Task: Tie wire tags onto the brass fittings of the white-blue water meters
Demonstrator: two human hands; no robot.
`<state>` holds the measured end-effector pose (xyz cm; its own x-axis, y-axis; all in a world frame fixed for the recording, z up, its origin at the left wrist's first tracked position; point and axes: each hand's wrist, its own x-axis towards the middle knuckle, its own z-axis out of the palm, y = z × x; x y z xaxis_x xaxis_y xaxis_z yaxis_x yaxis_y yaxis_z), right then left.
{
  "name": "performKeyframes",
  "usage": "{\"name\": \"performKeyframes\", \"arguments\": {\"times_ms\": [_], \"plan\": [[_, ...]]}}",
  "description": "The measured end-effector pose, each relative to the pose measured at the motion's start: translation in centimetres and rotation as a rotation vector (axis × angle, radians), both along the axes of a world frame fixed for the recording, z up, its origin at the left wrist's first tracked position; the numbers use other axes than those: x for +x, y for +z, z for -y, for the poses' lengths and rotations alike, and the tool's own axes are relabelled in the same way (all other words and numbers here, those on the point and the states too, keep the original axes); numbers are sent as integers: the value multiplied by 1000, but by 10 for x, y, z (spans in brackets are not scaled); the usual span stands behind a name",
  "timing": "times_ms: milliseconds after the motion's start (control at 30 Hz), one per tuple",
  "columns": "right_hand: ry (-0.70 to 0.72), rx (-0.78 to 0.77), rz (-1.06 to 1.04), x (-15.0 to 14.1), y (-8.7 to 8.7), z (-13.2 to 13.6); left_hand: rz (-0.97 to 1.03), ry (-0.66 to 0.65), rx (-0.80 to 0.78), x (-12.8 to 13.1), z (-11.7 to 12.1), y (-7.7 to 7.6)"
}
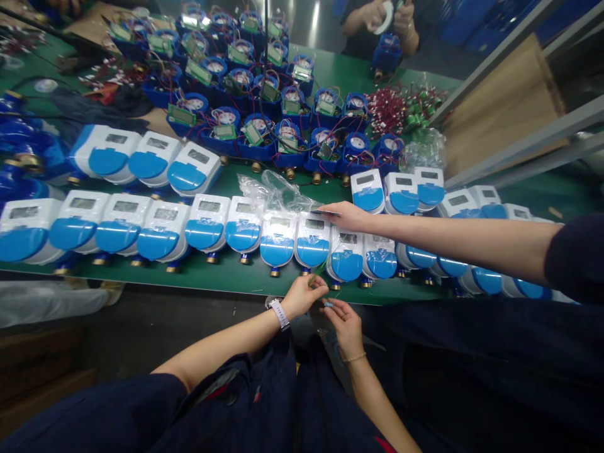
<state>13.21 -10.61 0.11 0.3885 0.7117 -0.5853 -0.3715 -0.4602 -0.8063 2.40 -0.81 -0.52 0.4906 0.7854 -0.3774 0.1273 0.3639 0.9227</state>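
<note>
My left hand [304, 296], with a watch on the wrist, is pinched closed on a thin green wire just below the table's front edge. My right hand [344, 321], wearing a thin bracelet, is closed on a small blue-tipped part beside it. Both hands sit just under a row of white-and-blue water meters [278, 236] lined along the green table [226, 274]. A co-worker's arm [453, 236] reaches in from the right over the meters, its hand [346, 216] holding a flat strip near a clear plastic bag [274, 192].
Open blue meter bases with circuit boards and wires [264, 94] crowd the back of the table. A heap of red and green wire pieces [401, 107] lies at the back right. Another person's hands [391, 19] work at the far side. Cardboard [500, 107] leans at right.
</note>
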Motion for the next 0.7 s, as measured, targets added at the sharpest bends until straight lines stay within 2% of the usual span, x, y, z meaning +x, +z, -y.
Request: {"name": "performKeyframes", "arguments": {"times_ms": [300,567,700], "plan": [[7,1,6,-1,-2,2,32,-41,-30,-1,3,0],[5,-14,-16,-2,-3,1,17,-12,71,-4,7,5],[-2,8,-31,-3,-1,-1,42,-34,-17,-3,11,1]]}}
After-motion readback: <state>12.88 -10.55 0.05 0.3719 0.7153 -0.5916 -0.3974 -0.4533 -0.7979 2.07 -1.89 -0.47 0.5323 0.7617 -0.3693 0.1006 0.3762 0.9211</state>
